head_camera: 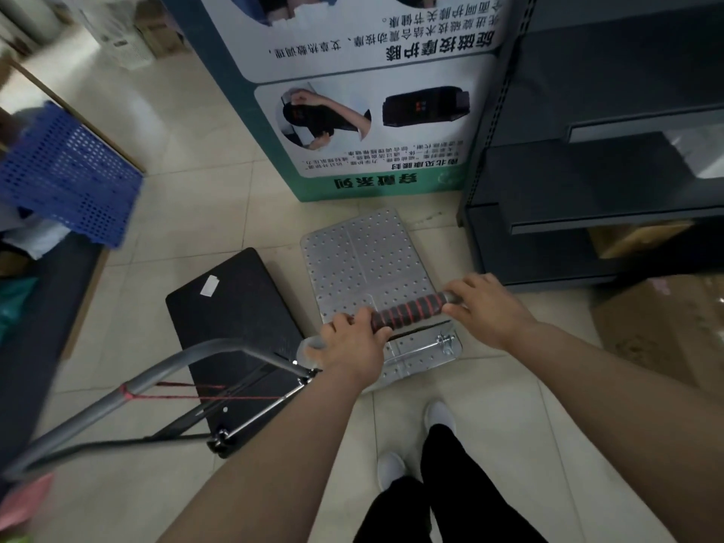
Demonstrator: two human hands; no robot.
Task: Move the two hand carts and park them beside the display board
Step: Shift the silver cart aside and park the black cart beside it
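Observation:
A silver hand cart [364, 256] with a perforated metal deck stands on the tiled floor, its front edge close to the foot of the display board [352, 111]. Both of my hands grip its handle [407, 309], which is wrapped in black and red. My left hand [348, 342] holds the left end, my right hand [485, 307] the right end. A black hand cart [235, 307] with a grey tubular handle [164, 370] stands just left of the silver one, nobody holding it.
Dark grey shelving [587, 150] rises at the right, with cardboard boxes [662, 327] beside it. A blue perforated crate [70, 174] sits at the left above a dark counter edge. My feet in white shoes [438, 417] stand behind the silver cart.

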